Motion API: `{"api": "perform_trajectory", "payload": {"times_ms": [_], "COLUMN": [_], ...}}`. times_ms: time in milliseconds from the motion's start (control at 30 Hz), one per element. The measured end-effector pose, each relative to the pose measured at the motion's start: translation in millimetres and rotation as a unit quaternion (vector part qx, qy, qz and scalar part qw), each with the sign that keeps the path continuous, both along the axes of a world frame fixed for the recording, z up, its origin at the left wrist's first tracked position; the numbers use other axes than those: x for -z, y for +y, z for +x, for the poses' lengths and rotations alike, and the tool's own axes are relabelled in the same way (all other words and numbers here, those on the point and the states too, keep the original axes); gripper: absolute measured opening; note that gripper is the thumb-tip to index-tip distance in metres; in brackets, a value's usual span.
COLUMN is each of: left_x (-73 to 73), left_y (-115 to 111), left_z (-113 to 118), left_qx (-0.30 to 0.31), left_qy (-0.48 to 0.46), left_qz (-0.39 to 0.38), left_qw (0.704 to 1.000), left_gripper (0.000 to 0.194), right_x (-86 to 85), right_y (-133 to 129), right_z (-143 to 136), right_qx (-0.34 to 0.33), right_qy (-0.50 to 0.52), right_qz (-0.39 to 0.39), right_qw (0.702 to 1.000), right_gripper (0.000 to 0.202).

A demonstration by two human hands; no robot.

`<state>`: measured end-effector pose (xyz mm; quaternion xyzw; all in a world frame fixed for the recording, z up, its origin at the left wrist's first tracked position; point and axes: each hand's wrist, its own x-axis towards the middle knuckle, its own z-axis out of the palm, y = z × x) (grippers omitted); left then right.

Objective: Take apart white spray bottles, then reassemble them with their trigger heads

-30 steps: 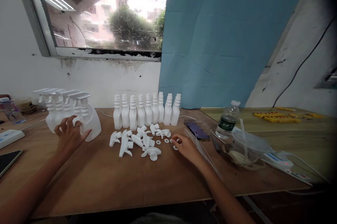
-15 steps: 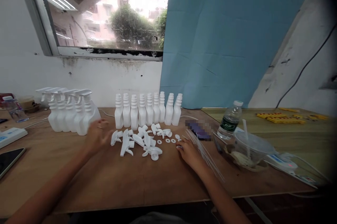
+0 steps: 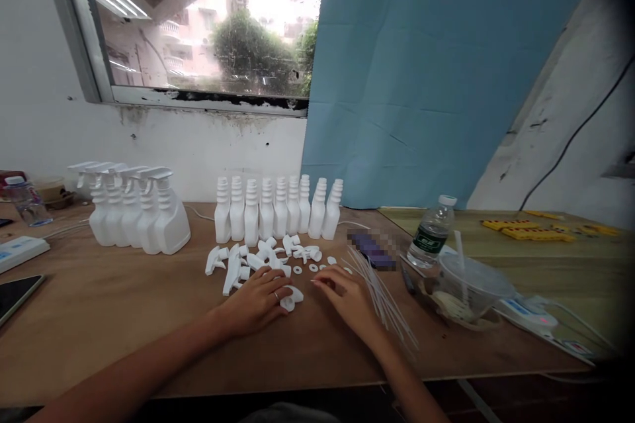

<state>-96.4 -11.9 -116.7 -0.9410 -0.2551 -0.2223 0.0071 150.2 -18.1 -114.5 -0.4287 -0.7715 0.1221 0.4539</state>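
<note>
My left hand [image 3: 258, 298] is closed over a white trigger spray head [image 3: 292, 297], whose round collar faces me at the fingertips. My right hand [image 3: 346, 294] pinches a small white washer [image 3: 313, 281], seen edge-on between thumb and fingers. More trigger spray heads [image 3: 231, 271] lie in a loose pile just beyond my left hand. Several flat white washers [image 3: 297, 270] are scattered on the tabletop past my right fingertips. Behind the pile stands a row of white bottles [image 3: 252, 214] without spray heads.
At the left stand white bottles with spray heads fitted [image 3: 136, 211]. Thin white tubes [image 3: 384, 297] lie beside my right wrist. Further right are a water bottle [image 3: 430, 237], a plastic bowl with a straw [image 3: 479, 277] and a power strip [image 3: 530, 317]. A phone [image 3: 20, 297] rests at the left edge.
My left hand has moved right, from beside the fitted bottles onto a spray head. My right hand has shifted slightly left and nearer, carrying the washer away from the others.
</note>
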Motion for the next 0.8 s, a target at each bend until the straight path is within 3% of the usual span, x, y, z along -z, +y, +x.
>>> {"api": "perform_trajectory", "payload": {"times_ms": [100, 200, 433, 600, 800], "left_x": [-1.9, -1.1, 16.5, 17.7, 9.4], "left_y": [-21.2, -39.4, -43.4, -49.8, -53.5], "left_z": [-7.4, -15.1, -24.1, -27.6, -26.7], "left_qx": [-0.018, -0.063, -0.093, -0.128, -0.102], "left_qy": [-0.050, -0.102, -0.161, -0.138, -0.091], "left_qz": [-0.078, -0.174, -0.251, -0.265, -0.188], "left_qw": [0.996, 0.978, 0.950, 0.946, 0.973], "left_gripper": [0.033, 0.035, 0.037, 0.029, 0.028], "right_x": [-1.8, 0.6, 3.4, 2.0, 8.7], "right_y": [-17.1, -29.5, -38.1, -42.3, -42.9], "right_z": [-17.6, -35.7, -50.4, -48.3, -53.6], "right_qx": [-0.069, -0.136, -0.236, -0.204, -0.137], "right_qy": [0.059, 0.043, -0.066, -0.073, -0.119], "right_qz": [0.031, 0.055, 0.070, 0.066, 0.089], "right_qw": [0.995, 0.988, 0.967, 0.974, 0.979], "right_gripper": [0.009, 0.014, 0.031, 0.027, 0.017]}}
